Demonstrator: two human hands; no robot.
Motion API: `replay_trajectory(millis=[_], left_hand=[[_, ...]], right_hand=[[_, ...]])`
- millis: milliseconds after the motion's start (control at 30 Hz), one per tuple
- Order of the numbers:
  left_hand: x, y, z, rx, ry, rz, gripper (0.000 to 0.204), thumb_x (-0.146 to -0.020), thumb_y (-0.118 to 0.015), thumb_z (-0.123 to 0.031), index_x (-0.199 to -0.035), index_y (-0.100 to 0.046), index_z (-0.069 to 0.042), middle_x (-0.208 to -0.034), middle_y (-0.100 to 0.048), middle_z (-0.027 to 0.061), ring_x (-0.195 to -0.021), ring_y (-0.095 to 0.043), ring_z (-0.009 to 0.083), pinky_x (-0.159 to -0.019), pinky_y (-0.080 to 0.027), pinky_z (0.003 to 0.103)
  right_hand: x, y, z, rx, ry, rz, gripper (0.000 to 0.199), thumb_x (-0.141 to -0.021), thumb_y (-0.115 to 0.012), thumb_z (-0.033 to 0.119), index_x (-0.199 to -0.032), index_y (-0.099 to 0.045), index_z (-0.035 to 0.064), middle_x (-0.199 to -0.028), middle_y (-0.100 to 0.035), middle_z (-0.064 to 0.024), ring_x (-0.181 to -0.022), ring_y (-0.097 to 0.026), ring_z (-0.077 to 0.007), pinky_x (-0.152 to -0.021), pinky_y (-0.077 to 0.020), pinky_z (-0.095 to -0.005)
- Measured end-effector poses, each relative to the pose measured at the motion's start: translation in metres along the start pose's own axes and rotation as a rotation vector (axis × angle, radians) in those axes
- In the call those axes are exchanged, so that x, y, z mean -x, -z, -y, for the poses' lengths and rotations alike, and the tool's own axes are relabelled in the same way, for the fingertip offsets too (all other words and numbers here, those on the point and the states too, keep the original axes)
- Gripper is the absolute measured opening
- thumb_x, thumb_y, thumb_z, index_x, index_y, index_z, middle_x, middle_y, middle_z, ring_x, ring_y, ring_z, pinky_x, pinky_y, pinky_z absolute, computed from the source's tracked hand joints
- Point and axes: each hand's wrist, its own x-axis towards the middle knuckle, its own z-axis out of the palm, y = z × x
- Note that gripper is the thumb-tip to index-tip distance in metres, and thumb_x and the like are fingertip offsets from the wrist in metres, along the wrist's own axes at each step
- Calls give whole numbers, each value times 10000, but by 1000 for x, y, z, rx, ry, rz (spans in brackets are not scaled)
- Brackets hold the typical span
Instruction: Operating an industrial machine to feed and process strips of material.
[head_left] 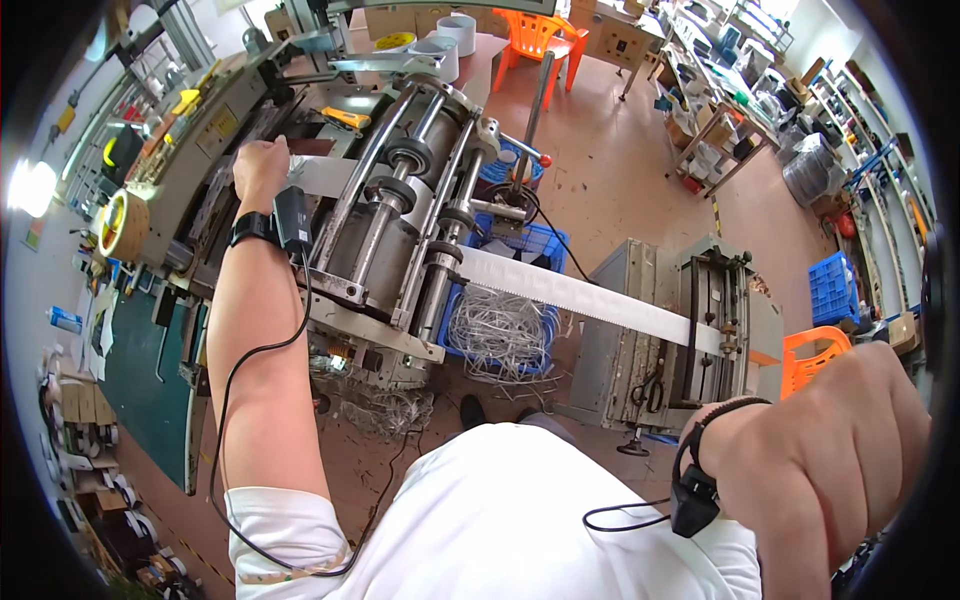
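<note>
My left hand (pixel 262 172) reaches to the feed side of a roller machine (pixel 400 200), beside the end of a white strip (pixel 325 177). Its fingers are bent together, and whatever is between them is hidden. A black watch-like band and a small black device with a cable sit on that wrist. Past the rollers, a white strip with a toothed edge (pixel 590 298) stretches right to a grey machine unit (pixel 690 320). My right hand (pixel 830 450) is raised close at the lower right, its fingers curled; anything inside them is out of sight. Its wrist carries a black strap and device.
Shredded clear trimmings fill a blue basket (pixel 500 335) under the strip. A yellow cutter (pixel 346 118) lies by the rollers, and a tape roll (pixel 124 224) stands far left. Scissors (pixel 648 390) hang on the grey unit. Orange chairs (pixel 541 45) and cluttered benches stand around.
</note>
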Motion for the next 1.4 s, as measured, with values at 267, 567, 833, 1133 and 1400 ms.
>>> replay_trajectory(millis=[267, 567, 833, 1133, 1400], left_hand=[[-3, -4, 19, -8, -12, 28, 423, -781, -655, -495, -917, -745, -104, -1002, -701, 156, -1010, -650, 316, -889, -496, 395], [3, 0, 3, 107, -60, 40, 582, -797, -576, -622, -865, -736, -66, -905, -702, 161, -916, -659, 330, -844, -493, 390], [-9, -5, 21, 63, -137, 28, 586, -827, -536, -609, -847, -732, -57, -804, -696, 146, -840, -662, 311, -803, -495, 382], [-35, -18, 43, 353, -168, 157, 385, -833, -619, -419, -859, -734, -53, -748, -701, 90, -716, -666, 188, -704, -508, 320], [-19, -19, 22, 142, -333, 269, 248, -770, -688, -272, -923, -750, -87, -774, -709, 80, -709, -665, 166, -681, -518, 304]], right_hand=[[61, -7, 38, 4, 84, 0, 368, -870, -437, 47, -502, -428, 51, -457, -460, -130, -383, -476, -242, -569, -511, -499], [98, -7, 60, 41, 192, -54, 400, -903, -417, 95, -504, -423, 63, -450, -442, -109, -375, -445, -227, -549, -486, -473], [99, -14, 47, 96, 262, -143, 432, -931, -400, 138, -505, -419, 74, -443, -426, -91, -369, -418, -214, -530, -463, -449], [97, -14, 43, 147, 345, -289, 470, -963, -379, 187, -506, -415, 86, -436, -408, -70, -361, -387, -198, -510, -438, -423], [86, -11, 61, 201, 398, -387, 505, -992, -362, 230, -507, -411, 96, -429, -392, -52, -354, -359, -185, -491, -416, -400]])
